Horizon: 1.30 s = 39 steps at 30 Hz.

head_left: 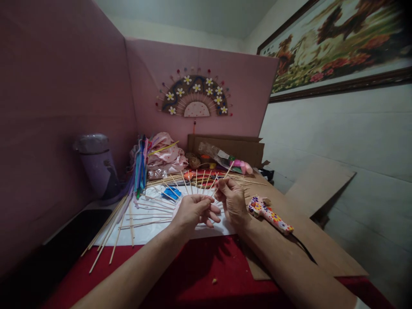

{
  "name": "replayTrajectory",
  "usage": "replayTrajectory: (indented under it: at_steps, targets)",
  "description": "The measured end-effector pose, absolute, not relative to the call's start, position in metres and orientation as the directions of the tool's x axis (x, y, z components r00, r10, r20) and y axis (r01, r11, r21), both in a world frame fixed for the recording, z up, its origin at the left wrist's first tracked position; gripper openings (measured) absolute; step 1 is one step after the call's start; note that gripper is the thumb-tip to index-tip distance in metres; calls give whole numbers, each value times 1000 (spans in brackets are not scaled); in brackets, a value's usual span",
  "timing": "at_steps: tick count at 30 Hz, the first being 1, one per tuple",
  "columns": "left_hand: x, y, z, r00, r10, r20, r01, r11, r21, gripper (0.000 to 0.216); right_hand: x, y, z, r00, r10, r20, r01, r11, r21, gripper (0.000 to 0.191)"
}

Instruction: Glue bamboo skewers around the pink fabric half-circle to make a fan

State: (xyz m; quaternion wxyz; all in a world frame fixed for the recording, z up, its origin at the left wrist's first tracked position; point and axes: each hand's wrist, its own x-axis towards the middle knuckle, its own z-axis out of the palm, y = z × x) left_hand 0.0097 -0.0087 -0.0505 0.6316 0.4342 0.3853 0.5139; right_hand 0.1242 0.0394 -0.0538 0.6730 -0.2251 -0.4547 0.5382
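Note:
Before me a thin wooden stick (229,170) slants up to the right. My right hand (232,201) pinches it between thumb and fingers. Close beside it, my left hand (195,210) has thumb and forefinger closed at the stick's lower end, its other fingers loosely bent. Beneath both hands, several wooden sticks (157,205) spread like rays from a pale base (176,209), mostly hidden by my hands. This fan lies on a white sheet (144,237). A small blue packet (171,193) lies under the sticks.
Right, a flower-patterned glue gun (270,214) lies on cardboard (322,249). Loose sticks (106,244) and coloured pipe cleaners (140,165) lie left, by a purple flask (101,167). Behind are pink cloth (165,154), twine (193,160) and a decorated fan (196,94) on the pink panel.

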Motion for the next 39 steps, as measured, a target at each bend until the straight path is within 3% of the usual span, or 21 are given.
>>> replayTrajectory:
  at_steps: [13, 27, 32, 39]
  targets:
    - [9, -13, -48, 207, 978, -1, -317, 68, 946, 19, 120, 37, -61, -86, 923, 376, -380, 318, -869, 33]
    - [15, -14, -47, 106, 985, -135, -333, 163, 929, 6, 115, 32, -61, 31, 925, 378, -481, 345, -806, 28]
    - [15, -17, -48, 99, 976, -195, -294, 216, 931, 6, 125, 44, -54, 200, 911, 361, -600, 405, -690, 24]
    - [12, -13, -49, 147, 983, -111, -346, 156, 925, 15, 125, 41, -53, 105, 934, 341, -582, 335, -741, 32]
